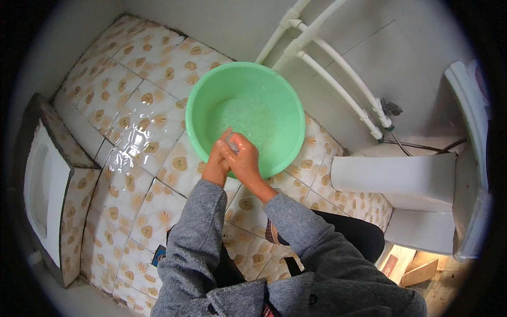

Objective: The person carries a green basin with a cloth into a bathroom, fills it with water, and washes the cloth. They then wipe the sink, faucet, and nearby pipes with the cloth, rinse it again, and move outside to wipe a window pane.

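Observation:
A green plastic basin (pixel 287 119) stands on the tiled floor, with bubbly water (pixel 241 115) in its bottom. Over its near rim my left hand (pixel 218 158) and my right hand (pixel 243 154) are pressed together, wet, with fingers curled. Between them a small greyish wad (pixel 233 143), perhaps wet cloth, shows; what it is cannot be told for certain. The right hand's fingers close around it, while the left hand lies against it from the other side. Both forearms are in grey sleeves.
White plastic pipes (pixel 336 67) run along the wall behind the basin. At the right stands a white pedestal-like fixture (pixel 392 174). A tiled raised block with a white squat toilet pan (pixel 41 190) is at the left. The floor tiles (pixel 136 138) shine wet. A small blue object (pixel 159 255) lies near my left sleeve.

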A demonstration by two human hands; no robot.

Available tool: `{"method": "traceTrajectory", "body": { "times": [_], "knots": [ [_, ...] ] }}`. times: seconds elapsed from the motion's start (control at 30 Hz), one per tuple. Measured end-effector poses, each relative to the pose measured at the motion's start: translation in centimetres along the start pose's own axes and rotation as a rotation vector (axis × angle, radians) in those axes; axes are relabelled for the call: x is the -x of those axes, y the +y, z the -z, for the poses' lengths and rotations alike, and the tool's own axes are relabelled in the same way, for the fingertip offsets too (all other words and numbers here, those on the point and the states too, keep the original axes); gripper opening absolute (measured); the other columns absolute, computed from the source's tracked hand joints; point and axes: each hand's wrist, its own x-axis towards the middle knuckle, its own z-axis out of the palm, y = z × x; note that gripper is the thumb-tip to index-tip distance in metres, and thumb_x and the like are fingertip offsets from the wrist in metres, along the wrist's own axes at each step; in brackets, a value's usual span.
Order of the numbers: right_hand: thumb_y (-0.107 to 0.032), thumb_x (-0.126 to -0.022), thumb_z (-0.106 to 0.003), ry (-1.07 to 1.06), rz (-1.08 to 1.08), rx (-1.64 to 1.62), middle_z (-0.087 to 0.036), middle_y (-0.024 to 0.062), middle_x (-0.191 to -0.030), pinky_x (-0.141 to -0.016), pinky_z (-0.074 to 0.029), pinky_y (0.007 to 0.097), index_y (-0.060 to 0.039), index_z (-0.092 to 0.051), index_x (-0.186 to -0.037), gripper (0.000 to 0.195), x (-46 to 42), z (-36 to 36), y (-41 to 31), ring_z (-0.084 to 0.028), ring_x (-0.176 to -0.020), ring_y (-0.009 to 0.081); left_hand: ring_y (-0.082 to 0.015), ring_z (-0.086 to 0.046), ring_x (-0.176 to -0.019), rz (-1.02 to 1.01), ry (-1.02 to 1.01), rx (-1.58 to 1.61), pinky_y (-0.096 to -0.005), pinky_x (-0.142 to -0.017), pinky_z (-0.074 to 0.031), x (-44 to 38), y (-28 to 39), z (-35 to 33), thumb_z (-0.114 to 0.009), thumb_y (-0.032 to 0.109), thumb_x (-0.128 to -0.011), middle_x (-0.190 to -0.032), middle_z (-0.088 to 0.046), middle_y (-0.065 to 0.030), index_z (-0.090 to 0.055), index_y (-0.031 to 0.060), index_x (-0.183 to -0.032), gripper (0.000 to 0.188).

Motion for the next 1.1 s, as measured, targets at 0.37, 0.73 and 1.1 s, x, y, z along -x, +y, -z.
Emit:
{"method": "traceTrajectory", "body": {
  "times": [0.37,0.73,1.1],
  "knots": [
    [-0.036,-0.090,-0.053,0.027,-0.942,-0.671,-0.058,0.0052,-0.097,-0.075,-0.045,0.0303,-0.0056,-0.058,-0.102,0.033,-2.2,-0.3,3.0,-0.055,-0.087,0.0161,-0.0101,-0.049,-0.070,-0.360,0.187,-0.552,-0.0264,-0.061,-0.040,1.2,0.6,-3.5,-0.053,0.035,-0.092,-0.080,-0.055,-0.0021,-0.058,0.0065,-0.082,0.031],
    [-0.021,-0.089,-0.054,0.114,0.276,0.143,-0.051,0.0155,-0.101,-0.082,-0.040,0.0432,-0.0030,-0.053,-0.097,0.020,-0.1,-0.3,1.3,-0.050,-0.091,0.0317,-0.0136,-0.055,-0.068,0.030,0.019,0.014,-0.0302,-0.058,-0.049,1.6,2.2,-4.1,-0.053,0.043,-0.092,-0.079,-0.057,-0.0042,-0.055,0.0054,-0.091,0.038],
    [-0.026,-0.093,-0.044,0.040,-0.344,-0.378,-0.053,0.0110,-0.072,-0.066,-0.041,0.0355,0.0008,-0.051,-0.079,0.031,-0.4,-1.0,2.9,-0.047,-0.069,0.0191,-0.0175,-0.050,-0.058,-0.522,0.329,-0.692,-0.0375,-0.054,-0.038,2.5,0.5,-5.3,-0.050,0.023,-0.090,-0.059,-0.050,-0.0101,-0.054,-0.0015,-0.070,0.031]
  ]
}}
